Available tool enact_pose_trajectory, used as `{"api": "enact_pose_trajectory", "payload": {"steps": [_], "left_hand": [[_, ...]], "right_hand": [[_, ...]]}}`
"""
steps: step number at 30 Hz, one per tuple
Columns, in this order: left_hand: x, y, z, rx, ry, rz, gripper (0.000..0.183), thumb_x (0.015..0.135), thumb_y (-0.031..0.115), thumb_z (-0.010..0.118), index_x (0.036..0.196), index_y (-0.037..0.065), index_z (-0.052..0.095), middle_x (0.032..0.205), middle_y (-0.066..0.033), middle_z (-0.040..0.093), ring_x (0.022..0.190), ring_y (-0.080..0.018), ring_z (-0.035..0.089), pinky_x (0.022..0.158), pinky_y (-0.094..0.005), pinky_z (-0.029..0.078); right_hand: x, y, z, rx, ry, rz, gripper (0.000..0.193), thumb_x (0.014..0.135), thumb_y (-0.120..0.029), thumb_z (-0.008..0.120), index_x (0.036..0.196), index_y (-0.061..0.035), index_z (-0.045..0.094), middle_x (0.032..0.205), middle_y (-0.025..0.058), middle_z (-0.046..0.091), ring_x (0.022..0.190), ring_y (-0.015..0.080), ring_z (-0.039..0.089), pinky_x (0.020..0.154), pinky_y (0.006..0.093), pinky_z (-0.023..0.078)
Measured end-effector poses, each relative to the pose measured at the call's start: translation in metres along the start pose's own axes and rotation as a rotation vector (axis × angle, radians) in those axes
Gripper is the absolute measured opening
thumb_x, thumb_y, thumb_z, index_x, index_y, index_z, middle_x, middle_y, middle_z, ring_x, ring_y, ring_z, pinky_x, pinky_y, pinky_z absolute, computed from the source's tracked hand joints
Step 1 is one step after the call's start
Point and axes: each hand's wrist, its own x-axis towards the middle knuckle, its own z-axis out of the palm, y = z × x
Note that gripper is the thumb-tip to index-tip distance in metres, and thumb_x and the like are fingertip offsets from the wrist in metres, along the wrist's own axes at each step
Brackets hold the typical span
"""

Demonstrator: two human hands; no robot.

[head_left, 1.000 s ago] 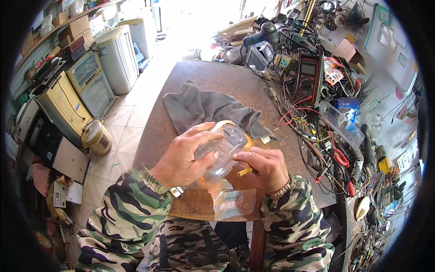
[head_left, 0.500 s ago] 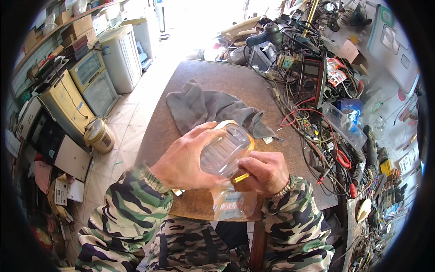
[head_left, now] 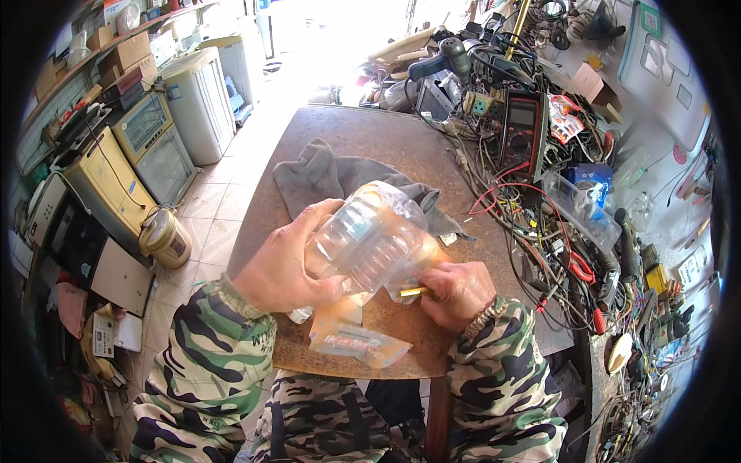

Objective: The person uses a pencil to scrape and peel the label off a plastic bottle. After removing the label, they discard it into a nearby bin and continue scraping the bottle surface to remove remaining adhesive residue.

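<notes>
A clear ribbed plastic container (head_left: 374, 239) is held above the table between my two hands. My left hand (head_left: 287, 262) wraps its left side, thumb near its lower edge and fingers along the far side. My right hand (head_left: 459, 295) is closed at the container's right lower edge, gripping a thin yellow-gold rod (head_left: 414, 292) whose other end is hidden in the fingers. Below the container is a piece of clear film (head_left: 361, 346) with orange and white print; whether it is attached cannot be made out. A small white piece (head_left: 300, 315) shows beside my left wrist. Behind lies a grey cloth (head_left: 312, 176).
The brown table (head_left: 363, 127) is bordered on the right by tangled cables, a multimeter (head_left: 522, 127), a heat gun (head_left: 444, 62), red-handled pliers (head_left: 580, 268) and a clear plastic box (head_left: 579, 208). Left, on the floor, stand a lidded bucket (head_left: 164, 238) and several cabinets.
The container has been turned and tipped, so a longer side of it shows. My left hand has shifted left with it. The printed film has swung left; my right hand has barely moved.
</notes>
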Motion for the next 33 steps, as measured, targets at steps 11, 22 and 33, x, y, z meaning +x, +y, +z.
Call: {"api": "enact_pose_trajectory", "payload": {"steps": [11,22,33], "left_hand": [[0.010,-0.014,0.001,-0.261,0.115,-0.055,0.086,0.086,0.014,0.080,0.156,-0.007,0.036,0.141,-0.0208,0.061,0.130,-0.0239,0.061,0.111,-0.0379,0.049],[0.013,-0.011,0.026,0.086,0.162,0.068,0.086,0.084,0.026,0.086,0.151,-0.007,0.044,0.133,-0.0259,0.068,0.123,-0.0298,0.069,0.107,-0.0402,0.054],[0.006,-0.005,0.020,0.302,0.284,0.074,0.096,0.073,0.033,0.092,0.149,-0.005,0.048,0.137,-0.0242,0.062,0.131,-0.0337,0.061,0.112,-0.0430,0.049]], "right_hand": [[0.003,0.003,-0.011,0.145,0.111,-0.072,0.021,0.079,-0.013,0.081,0.098,-0.0065,0.077,0.087,0.0129,0.074,0.077,0.0350,0.073,0.068,0.0418,0.059],[0.017,-0.033,0.006,0.017,0.268,-0.309,0.042,0.071,-0.012,0.084,0.112,-0.0111,0.072,0.078,0.0045,0.061,0.070,0.0286,0.069,0.058,0.0405,0.054],[0.014,-0.024,-0.003,0.192,0.476,0.176,0.029,0.081,-0.022,0.084,0.104,-0.0082,0.074,0.094,0.0136,0.074,0.078,0.0303,0.076,0.064,0.0382,0.060]]}}
